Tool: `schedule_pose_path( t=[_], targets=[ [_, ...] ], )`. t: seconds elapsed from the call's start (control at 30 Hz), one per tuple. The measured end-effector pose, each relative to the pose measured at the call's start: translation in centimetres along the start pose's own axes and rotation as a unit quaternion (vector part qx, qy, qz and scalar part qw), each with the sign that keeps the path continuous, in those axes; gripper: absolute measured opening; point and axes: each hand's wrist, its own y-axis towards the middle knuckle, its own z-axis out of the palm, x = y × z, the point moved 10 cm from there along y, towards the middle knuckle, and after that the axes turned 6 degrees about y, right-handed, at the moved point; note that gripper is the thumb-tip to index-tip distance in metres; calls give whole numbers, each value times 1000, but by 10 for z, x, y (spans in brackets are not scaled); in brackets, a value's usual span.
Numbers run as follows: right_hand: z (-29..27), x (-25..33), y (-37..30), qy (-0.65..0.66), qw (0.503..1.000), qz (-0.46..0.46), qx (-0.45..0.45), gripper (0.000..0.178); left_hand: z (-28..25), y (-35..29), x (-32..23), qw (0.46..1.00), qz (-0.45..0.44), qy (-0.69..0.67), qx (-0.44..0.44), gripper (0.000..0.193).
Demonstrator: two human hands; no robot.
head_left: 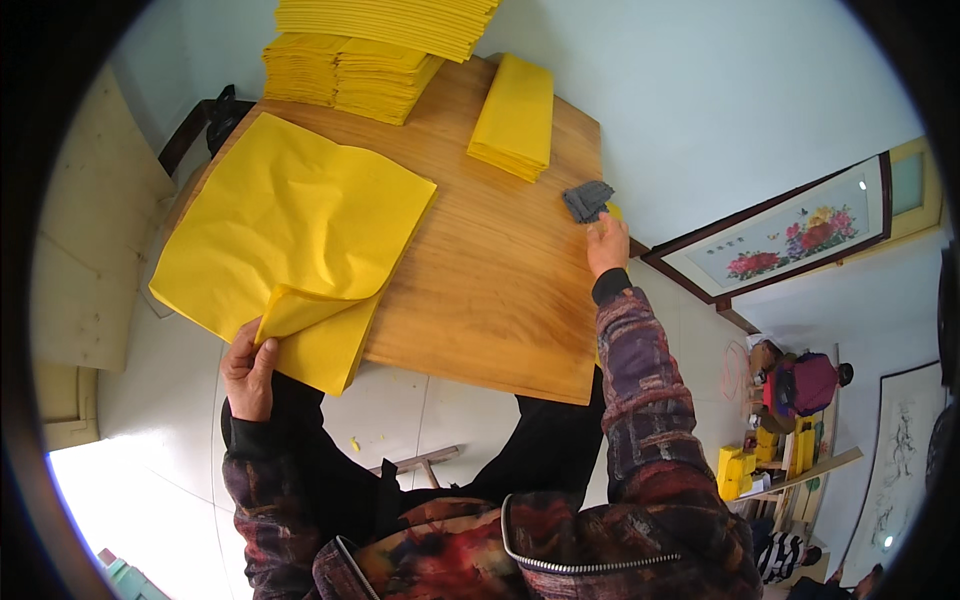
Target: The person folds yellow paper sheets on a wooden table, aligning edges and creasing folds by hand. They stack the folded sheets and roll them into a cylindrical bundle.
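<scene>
Across the wooden tabletop [500,310] in the head view, large yellow sheets [290,220] lie on your left, overhanging the near edge. Your left hand [249,375] has its thumb and fingers clamped on their near edge, where the top layer curls into a fold. Your right hand [607,247] is at the right edge, fingertips at a crumpled grey cloth [586,201]; whether they grip it, you cannot tell. Folded yellow stacks [385,80] stand at the far side, a smaller yellow bundle [512,115] beside them. A teal container [130,578] shows at lower left, contents hidden. Around you are a tiled floor [400,400], a pale wall [680,100] and a framed flower picture [800,235].
</scene>
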Motion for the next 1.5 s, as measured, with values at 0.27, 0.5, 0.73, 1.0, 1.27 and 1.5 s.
schedule_pose_path(
  t=[0.27,0.5,0.73,1.0,1.27,1.5],
  targets=[
    [59,-6,41,-79,989,-120,45,16,1,-1,3,999,-41,18,-9,24],
    [3,98,-4,15,981,-189,38,22,6,1,-1,998,-29,-46,-14,20],
    [-1,336,-224,232,832,-450,226,27,7,3,3,997,-24,-68,-14,20],
    [4,391,-243,225,783,-539,215,20,4,3,6,997,-14,-68,-17,20],
    [12,400,-232,203,770,-517,315,6,7,2,-2,999,7,-47,22,22],
    [34,402,-214,264,750,-389,465,9,7,2,-3,999,6,-44,25,22]
  ],
)
